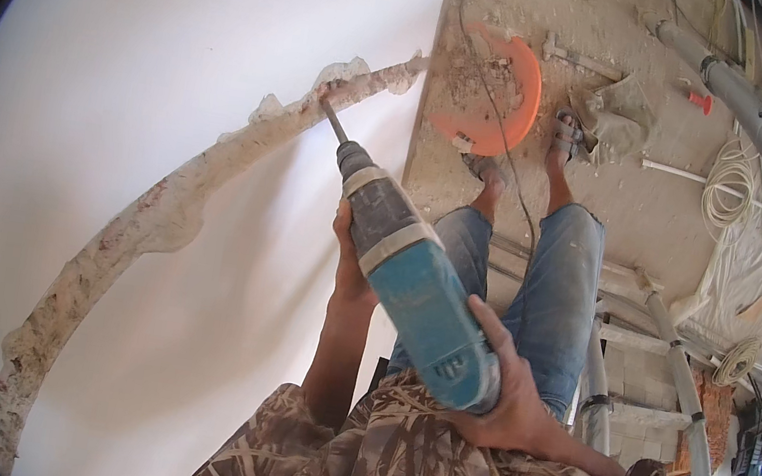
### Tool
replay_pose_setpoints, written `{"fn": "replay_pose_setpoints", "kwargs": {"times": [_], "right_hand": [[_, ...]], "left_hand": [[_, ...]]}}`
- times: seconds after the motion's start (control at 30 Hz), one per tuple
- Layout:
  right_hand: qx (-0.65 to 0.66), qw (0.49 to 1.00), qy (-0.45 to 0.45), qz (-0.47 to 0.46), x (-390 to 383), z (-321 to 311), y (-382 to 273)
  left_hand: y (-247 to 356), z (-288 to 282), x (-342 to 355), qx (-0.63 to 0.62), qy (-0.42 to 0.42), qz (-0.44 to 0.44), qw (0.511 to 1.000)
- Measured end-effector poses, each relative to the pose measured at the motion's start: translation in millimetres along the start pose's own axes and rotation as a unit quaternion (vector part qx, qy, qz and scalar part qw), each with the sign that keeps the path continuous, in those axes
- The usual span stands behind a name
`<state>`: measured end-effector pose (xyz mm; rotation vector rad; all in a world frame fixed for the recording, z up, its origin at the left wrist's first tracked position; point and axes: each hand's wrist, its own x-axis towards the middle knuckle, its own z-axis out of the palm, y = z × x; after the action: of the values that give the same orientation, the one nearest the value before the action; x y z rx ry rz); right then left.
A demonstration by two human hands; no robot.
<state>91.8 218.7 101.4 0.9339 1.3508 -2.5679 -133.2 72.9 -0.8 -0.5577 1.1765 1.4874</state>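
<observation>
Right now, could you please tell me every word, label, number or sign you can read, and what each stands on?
There are none: no readable text shows on the drill, the wall or the orange tub. Any marks elsewhere are too small or blurred to read.

No words, numbers or signs can be read anywhere here.
</observation>
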Motion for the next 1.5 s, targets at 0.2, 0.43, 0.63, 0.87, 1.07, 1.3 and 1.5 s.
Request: {"fn": "replay_pose_setpoints", "kwargs": {"times": [0.2, 0.43, 0.63, 0.87, 1.07, 1.3, 1.5], "right_hand": [[-0.044, 0.997, -0.033, 0.051, 1.0, 30.6, -21.0], [-0.022, 0.999, -0.008, 0.031, -19.4, -0.6, -12.1], [0.004, 0.999, 0.017, -0.048, -35.8, -27.0, 0.5], [0.013, 1.000, -0.013, 0.004, -16.3, -15.0, -12.7], [-0.010, 0.998, -0.033, 0.055, -2.7, 15.0, -35.1], [-0.079, 0.991, -0.086, 0.066, 8.6, 48.2, -61.6], [-0.169, 0.976, -0.136, 0.005, 10.6, 72.8, -58.5]], "left_hand": [[15.1, 17.9, -17.8, -0.141, 0.001, -0.015, 0.990], [-3.4, 13.4, -12.8, 0.011, -0.036, 0.009, 0.999], [-24.8, 33.6, -15.0, 0.016, 0.044, 0.025, 0.999], [-1.7, 22.0, -8.5, 0.032, 0.033, 0.021, 0.999], [28.7, 37.6, -12.5, -0.058, -0.037, -0.014, 0.998], [59.1, 9.3, -19.2, -0.127, -0.084, -0.059, 0.987], [80.4, -22.4, -12.9, -0.172, -0.190, -0.149, 0.955]]}}
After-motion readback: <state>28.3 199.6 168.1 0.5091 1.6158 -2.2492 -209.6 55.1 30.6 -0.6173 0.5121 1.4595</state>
